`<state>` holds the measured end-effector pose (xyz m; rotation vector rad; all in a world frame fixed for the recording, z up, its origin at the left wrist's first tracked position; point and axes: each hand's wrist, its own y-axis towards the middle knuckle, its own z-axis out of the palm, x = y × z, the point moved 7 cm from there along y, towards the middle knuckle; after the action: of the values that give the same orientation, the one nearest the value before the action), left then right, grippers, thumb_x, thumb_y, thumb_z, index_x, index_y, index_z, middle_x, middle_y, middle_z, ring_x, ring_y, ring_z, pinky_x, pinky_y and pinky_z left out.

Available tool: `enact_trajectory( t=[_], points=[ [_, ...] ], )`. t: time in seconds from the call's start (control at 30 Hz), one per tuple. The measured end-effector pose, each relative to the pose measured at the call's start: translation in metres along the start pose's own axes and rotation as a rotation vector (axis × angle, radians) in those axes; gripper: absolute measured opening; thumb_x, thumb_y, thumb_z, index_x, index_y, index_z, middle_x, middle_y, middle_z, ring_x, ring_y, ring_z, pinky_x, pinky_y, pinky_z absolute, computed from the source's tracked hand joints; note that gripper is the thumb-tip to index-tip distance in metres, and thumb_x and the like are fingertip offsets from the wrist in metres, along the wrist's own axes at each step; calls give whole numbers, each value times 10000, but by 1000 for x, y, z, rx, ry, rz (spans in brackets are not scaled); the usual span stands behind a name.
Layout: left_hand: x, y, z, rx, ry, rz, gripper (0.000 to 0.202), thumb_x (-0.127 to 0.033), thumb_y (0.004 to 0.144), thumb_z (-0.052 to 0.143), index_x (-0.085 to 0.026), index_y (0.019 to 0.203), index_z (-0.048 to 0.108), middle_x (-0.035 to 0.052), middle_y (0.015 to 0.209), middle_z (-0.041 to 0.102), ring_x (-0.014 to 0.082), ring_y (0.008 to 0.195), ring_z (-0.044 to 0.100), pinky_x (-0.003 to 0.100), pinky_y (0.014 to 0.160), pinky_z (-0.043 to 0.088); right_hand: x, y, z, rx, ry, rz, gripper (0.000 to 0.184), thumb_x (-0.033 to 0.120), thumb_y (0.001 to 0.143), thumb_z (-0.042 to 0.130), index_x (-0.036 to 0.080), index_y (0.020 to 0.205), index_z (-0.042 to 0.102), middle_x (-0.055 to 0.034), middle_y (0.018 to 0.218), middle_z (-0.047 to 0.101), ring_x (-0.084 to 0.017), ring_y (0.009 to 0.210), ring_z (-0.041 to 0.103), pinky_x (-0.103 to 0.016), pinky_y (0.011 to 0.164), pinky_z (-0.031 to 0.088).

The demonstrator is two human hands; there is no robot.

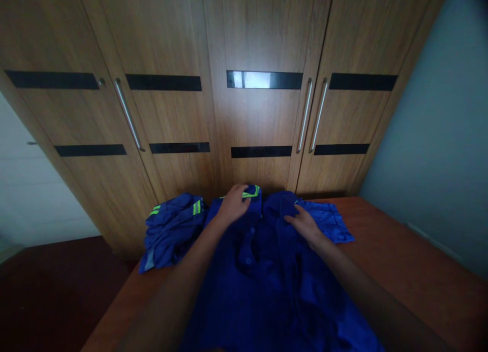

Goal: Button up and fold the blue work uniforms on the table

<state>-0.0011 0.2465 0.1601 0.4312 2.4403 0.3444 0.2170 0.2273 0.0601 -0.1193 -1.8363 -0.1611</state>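
Note:
A dark blue work jacket (244,296) with buttons down its front lies spread on the orange-brown surface before me. My left hand (232,203) rests over its upper part, beside a yellow-green reflective strip (251,192). Its thumb and fingers are apart, with the strip showing between them. My right hand (305,225) pinches the jacket's upper front edge on the right, thumb and fingers closed on the cloth. The jacket's near end runs out of the bottom of the view.
A crumpled blue garment (175,230) with reflective strips lies to the left. Brighter blue cloth (330,222) lies behind my right hand. A wooden wardrobe (259,118) with metal handles stands right behind the surface (396,260). A pale wall (430,154) bounds the right.

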Motion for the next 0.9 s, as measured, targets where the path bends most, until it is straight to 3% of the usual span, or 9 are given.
enact_trajectory(
  t=[0.07,0.17,0.27,0.37,0.43,0.53,0.7,0.8,0.9],
  points=[
    [-5,-33,13,66,124,10,221,-248,849,561,-171,1049,614,108,1094,609,238,1026,573,378,920,438,0,-7,5,19,80,27,419,253,744,597,223,1160,564,-32,851,685,-157,680,636,-227,546,494],
    [-13,-99,46,313,317,12,210,-363,846,527,-197,918,635,97,934,641,245,855,622,371,779,482,-1,-18,16,86,112,-2,424,277,763,567,216,1183,563,-41,861,682,-156,703,631,-233,560,493],
    [-18,-157,68,446,375,10,229,-381,786,592,-214,932,649,111,988,635,279,897,613,414,783,486,1,-33,37,221,12,-148,448,268,766,544,205,1210,553,-71,1067,667,-188,923,631,-304,739,524],
    [-14,-188,77,464,375,3,359,-382,722,666,-214,1038,648,150,1164,584,341,1078,535,508,914,425,2,-57,67,357,-318,-399,469,223,749,556,149,1212,572,-122,1232,601,-233,1137,542,-389,970,424],
    [-8,-197,78,455,348,-1,441,-390,713,675,-228,1119,624,150,1269,529,361,1171,470,545,986,362,-2,-75,85,415,-559,-532,467,218,764,547,123,1220,577,-146,1291,558,-262,1212,480,-422,1038,348],
    [2,-201,76,446,305,-14,460,-333,735,645,-266,1186,587,113,1322,499,339,1196,456,530,1014,345,-10,-90,97,422,-747,-588,466,248,813,512,134,1264,548,-144,1330,523,-282,1245,438,-454,1046,323],
    [13,-199,66,407,193,-5,328,-153,786,508,-287,1048,654,61,1239,558,253,1096,545,411,960,436,-25,-80,87,400,-587,-505,407,300,835,528,176,1219,578,-113,1291,551,-238,1209,476,-408,1042,351],
    [16,-197,53,304,36,24,291,-154,821,467,-292,961,682,46,1260,547,232,1117,538,376,973,438,-30,-69,76,364,-481,-481,333,271,827,539,203,1144,616,-89,1225,588,-217,1168,508,-390,1033,371],
    [14,-197,33,182,-52,32,254,-181,833,476,-297,926,682,43,1253,535,235,1149,503,385,992,418,-25,-66,66,289,-569,-510,280,199,794,545,197,1053,654,-86,1118,617,-213,1091,541,-363,987,408]
  ],
)
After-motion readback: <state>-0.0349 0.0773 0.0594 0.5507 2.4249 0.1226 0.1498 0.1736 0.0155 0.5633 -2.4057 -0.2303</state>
